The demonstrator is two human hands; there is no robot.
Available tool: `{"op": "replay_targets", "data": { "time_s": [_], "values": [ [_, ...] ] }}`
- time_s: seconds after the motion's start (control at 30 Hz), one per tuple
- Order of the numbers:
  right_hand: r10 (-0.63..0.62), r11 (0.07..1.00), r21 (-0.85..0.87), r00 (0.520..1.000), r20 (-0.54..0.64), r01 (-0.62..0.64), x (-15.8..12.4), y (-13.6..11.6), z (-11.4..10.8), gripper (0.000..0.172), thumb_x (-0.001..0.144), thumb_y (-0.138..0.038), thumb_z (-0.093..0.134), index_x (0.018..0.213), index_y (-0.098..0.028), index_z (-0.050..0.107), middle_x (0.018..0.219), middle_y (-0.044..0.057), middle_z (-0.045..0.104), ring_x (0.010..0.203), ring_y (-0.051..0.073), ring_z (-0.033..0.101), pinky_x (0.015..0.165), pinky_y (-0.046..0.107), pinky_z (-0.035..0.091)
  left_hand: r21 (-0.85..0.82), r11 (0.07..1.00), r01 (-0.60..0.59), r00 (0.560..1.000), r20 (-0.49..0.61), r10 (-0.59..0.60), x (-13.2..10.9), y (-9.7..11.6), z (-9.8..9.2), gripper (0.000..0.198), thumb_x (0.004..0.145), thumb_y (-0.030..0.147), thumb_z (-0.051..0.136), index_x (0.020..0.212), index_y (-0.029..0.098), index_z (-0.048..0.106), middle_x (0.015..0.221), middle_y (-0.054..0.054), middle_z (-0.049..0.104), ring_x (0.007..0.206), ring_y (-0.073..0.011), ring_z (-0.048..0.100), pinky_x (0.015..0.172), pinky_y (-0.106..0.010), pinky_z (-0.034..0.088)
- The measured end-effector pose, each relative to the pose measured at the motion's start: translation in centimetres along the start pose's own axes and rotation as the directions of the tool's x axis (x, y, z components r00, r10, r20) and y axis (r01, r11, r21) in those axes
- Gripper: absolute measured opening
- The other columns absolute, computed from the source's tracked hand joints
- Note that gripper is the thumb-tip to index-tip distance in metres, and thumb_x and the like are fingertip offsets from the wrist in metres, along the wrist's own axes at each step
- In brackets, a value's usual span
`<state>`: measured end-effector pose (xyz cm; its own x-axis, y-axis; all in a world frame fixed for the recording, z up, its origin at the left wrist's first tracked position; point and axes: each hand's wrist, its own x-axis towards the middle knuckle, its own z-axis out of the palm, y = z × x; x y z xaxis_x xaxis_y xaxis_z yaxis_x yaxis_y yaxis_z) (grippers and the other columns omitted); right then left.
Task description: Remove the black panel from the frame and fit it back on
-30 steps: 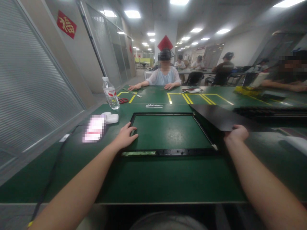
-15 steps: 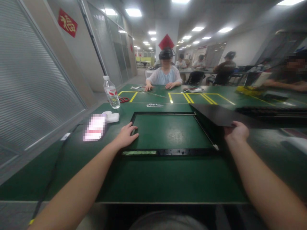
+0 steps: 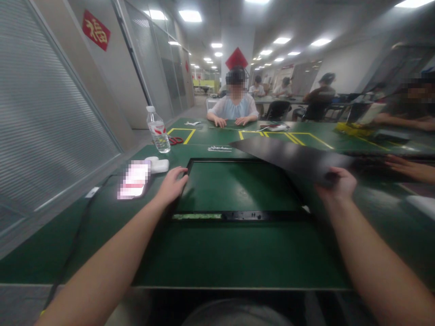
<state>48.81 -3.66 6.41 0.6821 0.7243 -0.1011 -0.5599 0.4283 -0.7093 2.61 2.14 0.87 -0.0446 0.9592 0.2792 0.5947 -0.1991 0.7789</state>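
A black rectangular frame (image 3: 234, 216) lies flat on the green table (image 3: 238, 258) in front of me. My left hand (image 3: 171, 184) rests on the frame's left edge, fingers curled over it. My right hand (image 3: 336, 183) pinches the near edge of a thin black sheet (image 3: 288, 156). The sheet is lifted off the table and hangs tilted over the frame's right side, covering its far right corner.
A water bottle (image 3: 158, 130), red scissors (image 3: 175, 141), a small white case (image 3: 159, 165) and a phone (image 3: 134, 181) sit to the left. A person sits across the table (image 3: 234, 106). Another person's hand (image 3: 409, 167) reaches in at right. A black cable (image 3: 76, 244) runs along the left.
My right hand has lifted the black sheet and swung it left over the frame. My left hand has slid from inside the frame's corner out onto its left edge.
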Motion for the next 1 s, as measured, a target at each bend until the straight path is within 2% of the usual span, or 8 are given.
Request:
{"op": "replay_targets", "data": {
  "time_s": [0.07,0.17,0.27,0.37,0.57,0.77,0.83,1.0],
  "values": [
    [0.038,0.999,0.0,0.999,0.031,-0.038,-0.5,-0.2,0.3,0.016,0.066,-0.011,0.051,0.079,-0.017,0.059,0.076,0.003,0.064,0.068,0.018,0.063,0.068,0.034,0.059,-0.253,0.961,0.112,0.991,-0.045,-0.128,0.2,0.5,-0.3,0.038,0.083,0.038,0.061,0.114,0.018,0.069,0.128,-0.014,0.069,0.13,-0.0318,0.058,0.112,-0.047,0.043],
    [0.1,0.994,-0.038,0.995,0.03,-0.099,-0.5,-0.4,0.2,0.019,0.067,-0.01,0.051,0.081,-0.015,0.062,0.074,0.005,0.066,0.073,0.022,0.066,0.074,0.04,0.06,-0.606,0.756,0.248,0.959,0.043,-0.28,0.2,1.7,-0.8,0.032,0.086,0.035,0.061,0.11,0.015,0.068,0.12,-0.016,0.072,0.118,-0.0267,0.067,0.105,-0.042,0.05],
    [0.11,0.989,-0.101,0.994,-0.025,-0.112,0.1,-0.4,-0.2,0.017,0.069,-0.008,0.052,0.08,-0.015,0.064,0.069,0.004,0.067,0.073,0.023,0.068,0.073,0.04,0.061,-0.732,0.556,0.394,0.914,0.251,-0.317,-0.3,3.1,-1.5,0.033,0.092,0.038,0.054,0.107,0.012,0.069,0.104,-0.018,0.076,0.101,-0.0269,0.073,0.092,-0.042,0.057],
    [0.133,0.978,-0.159,0.991,-0.006,-0.132,0.4,-0.4,-0.7,0.018,0.072,-0.006,0.053,0.08,-0.016,0.065,0.066,0.003,0.067,0.07,0.022,0.069,0.072,0.038,0.061,-0.732,0.48,0.484,0.874,0.384,-0.296,-0.8,4.3,-1.9,0.038,0.094,0.04,0.051,0.105,0.01,0.071,0.093,-0.017,0.077,0.081,-0.0262,0.075,0.072,-0.038,0.062],
    [0.382,0.869,-0.375,0.92,0.091,-0.323,-0.4,0.0,-0.4,0.014,0.08,-0.015,0.057,0.088,-0.016,0.069,0.069,0.005,0.071,0.064,0.024,0.07,0.064,0.036,0.059,-0.719,0.534,0.444,0.895,0.327,-0.304,-0.8,4.1,-1.8,0.04,0.073,0.015,0.07,0.112,0.011,0.074,0.085,-0.009,0.079,0.066,-0.0214,0.074,0.054,-0.026,0.057],
    [0.593,0.578,-0.681,0.805,-0.026,-0.448,-0.6,0.5,-0.2,0.016,0.086,-0.024,0.056,0.091,-0.019,0.07,0.067,0.006,0.072,0.052,0.021,0.065,0.05,0.033,0.055,-0.764,0.517,0.387,0.915,0.247,-0.319,-0.1,3.1,-2.0,0.045,0.067,0.014,0.07,0.112,0.011,0.075,0.086,-0.009,0.08,0.071,-0.0227,0.075,0.054,-0.025,0.056],
    [0.618,0.586,-0.683,0.785,0.03,-0.435,-0.2,0.7,-0.5,0.018,0.085,-0.023,0.055,0.089,-0.017,0.071,0.07,0.008,0.072,0.056,0.021,0.067,0.055,0.033,0.057,-0.77,0.539,0.34,0.93,0.19,-0.316,0.0,3.2,-2.1,0.044,0.066,0.015,0.071,0.109,0.012,0.076,0.083,-0.007,0.079,0.073,-0.0229,0.075,0.054,-0.025,0.056],
    [0.507,0.728,-0.611,0.844,0.173,-0.312,0.7,1.1,-1.2,0.025,0.079,-0.014,0.055,0.098,-0.014,0.072,0.085,0.01,0.075,0.071,0.018,0.071,0.062,0.026,0.058,-0.787,0.559,0.26,0.949,0.103,-0.297,-0.1,3.8,-2.4,0.039,0.067,0.017,0.068,0.105,0.014,0.075,0.084,-0.005,0.079,0.082,-0.0248,0.075,0.064,-0.028,0.06]
  ]
}}
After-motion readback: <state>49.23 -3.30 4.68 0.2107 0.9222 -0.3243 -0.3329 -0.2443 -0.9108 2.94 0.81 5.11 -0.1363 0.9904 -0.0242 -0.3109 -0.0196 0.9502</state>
